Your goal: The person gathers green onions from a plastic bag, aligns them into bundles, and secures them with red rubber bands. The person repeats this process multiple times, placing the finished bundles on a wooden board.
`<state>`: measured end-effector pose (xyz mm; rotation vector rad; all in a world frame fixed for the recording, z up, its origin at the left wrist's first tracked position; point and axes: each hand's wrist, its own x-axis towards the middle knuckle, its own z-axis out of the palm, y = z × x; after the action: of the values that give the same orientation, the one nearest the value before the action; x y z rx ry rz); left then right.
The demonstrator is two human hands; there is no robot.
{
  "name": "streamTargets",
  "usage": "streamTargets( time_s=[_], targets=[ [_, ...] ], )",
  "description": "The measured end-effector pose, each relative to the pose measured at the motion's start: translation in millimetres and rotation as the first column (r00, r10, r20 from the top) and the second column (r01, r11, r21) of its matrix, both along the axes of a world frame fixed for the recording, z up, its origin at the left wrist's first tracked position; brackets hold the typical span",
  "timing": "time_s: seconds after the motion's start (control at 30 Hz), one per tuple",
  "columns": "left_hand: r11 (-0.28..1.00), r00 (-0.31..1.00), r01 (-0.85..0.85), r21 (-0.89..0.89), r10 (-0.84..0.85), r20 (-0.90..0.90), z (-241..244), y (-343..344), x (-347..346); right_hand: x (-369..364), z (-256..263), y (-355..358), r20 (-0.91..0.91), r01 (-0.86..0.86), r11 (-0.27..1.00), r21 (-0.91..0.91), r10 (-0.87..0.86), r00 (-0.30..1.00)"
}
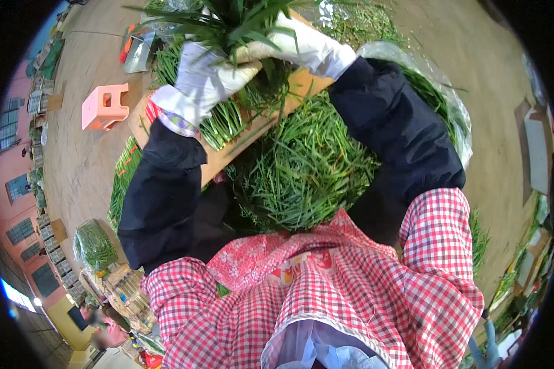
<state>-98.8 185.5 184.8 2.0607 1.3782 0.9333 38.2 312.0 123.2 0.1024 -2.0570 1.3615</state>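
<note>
Both hands wear white gloves and meet on a bunch of long green leafy stalks (240, 23) above a wooden board. My left hand (212, 76) grips the bunch from the left, low down. From the right, my right hand (295, 44) closes around the same leaves. Beneath my left hand, cut pale stems of more greens (222, 124) lie on the wooden board (254, 138). A large heap of loose green leaves (309, 170) fills the space between my forearms, in front of a red checked smock.
A pink plastic stool (105, 107) stands on the floor at left. Tied green bundles (124, 177) lie beside my left arm. Greens in clear plastic (459, 124) sit beyond my right arm, and a bagged bundle (93, 244) lies lower left. People are at the lower edges.
</note>
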Motion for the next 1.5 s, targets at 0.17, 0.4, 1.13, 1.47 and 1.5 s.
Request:
streamTargets(
  time_s=[0.17, 0.4, 1.13, 1.47, 1.5],
  targets=[
    [0.976, 0.997, 0.053, -0.212, -0.041, 0.060, 70, -49, 5, 17, 79, -44, -0.061, -0.224, 0.914, -0.340, 0.216, 0.975],
    [0.795, 0.876, -0.224, -0.564, 0.418, 0.240, 77, -100, 34, 54, 98, -125, 0.411, -0.080, 0.889, -0.451, 0.286, 0.866],
    [0.825, 0.214, -0.546, -0.144, 0.304, 0.928, 28, -296, -71, 101, -46, -249, 0.594, 0.034, 0.943, 0.330, -0.236, 0.769],
    [0.895, 0.162, -0.446, -0.034, 0.118, 0.980, 3, -303, -87, 133, -48, -213, 0.638, -0.030, 0.925, 0.379, -0.238, 0.733],
    [0.900, 0.151, -0.435, -0.023, 0.098, 0.984, 3, -307, -92, 143, -55, -206, 0.633, -0.008, 0.921, 0.389, -0.261, 0.729]
  ],
)
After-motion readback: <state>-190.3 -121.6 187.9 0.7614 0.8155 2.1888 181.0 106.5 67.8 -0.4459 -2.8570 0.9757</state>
